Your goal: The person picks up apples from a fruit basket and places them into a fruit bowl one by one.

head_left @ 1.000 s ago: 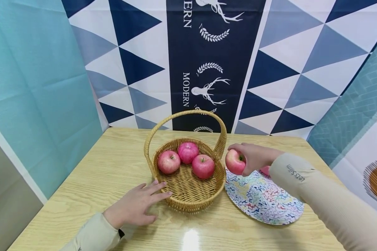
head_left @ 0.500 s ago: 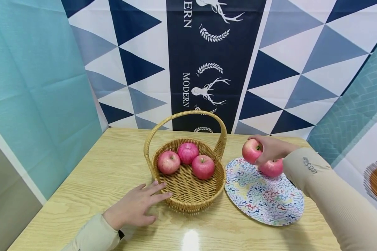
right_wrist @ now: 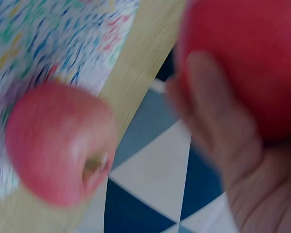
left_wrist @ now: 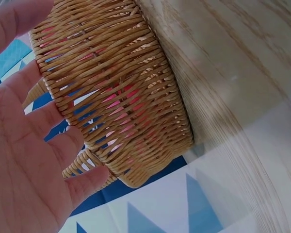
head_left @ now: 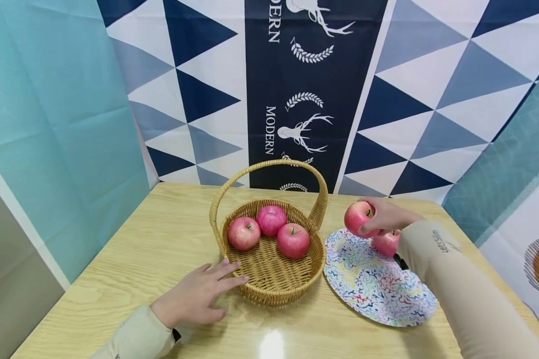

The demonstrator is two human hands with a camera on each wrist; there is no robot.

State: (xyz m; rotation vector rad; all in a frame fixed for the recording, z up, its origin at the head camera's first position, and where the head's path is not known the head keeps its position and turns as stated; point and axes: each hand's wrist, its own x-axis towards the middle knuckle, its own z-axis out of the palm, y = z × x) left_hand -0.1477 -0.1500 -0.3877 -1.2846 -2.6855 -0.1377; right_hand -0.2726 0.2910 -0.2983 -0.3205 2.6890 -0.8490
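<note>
My right hand grips a red apple above the back of a round, multicoloured placemat. Another apple rests on the placemat just below that hand, partly covered by the sleeve; the right wrist view shows this second apple beside the held one. Fingers spread, my left hand touches the near left rim of a wicker basket. In the left wrist view the fingertips lie along the basket's woven wall. Three apples sit in the back part of the basket.
The basket's tall arched handle rises over its opening. Beneath everything is a light wooden table. A patterned cloth hangs behind the table, with teal cloth on the left.
My right hand has moved right with its apple, from beside the basket to over the placemat, then dipped slightly. My left hand has stayed at the basket rim. The head view has shifted slightly.
</note>
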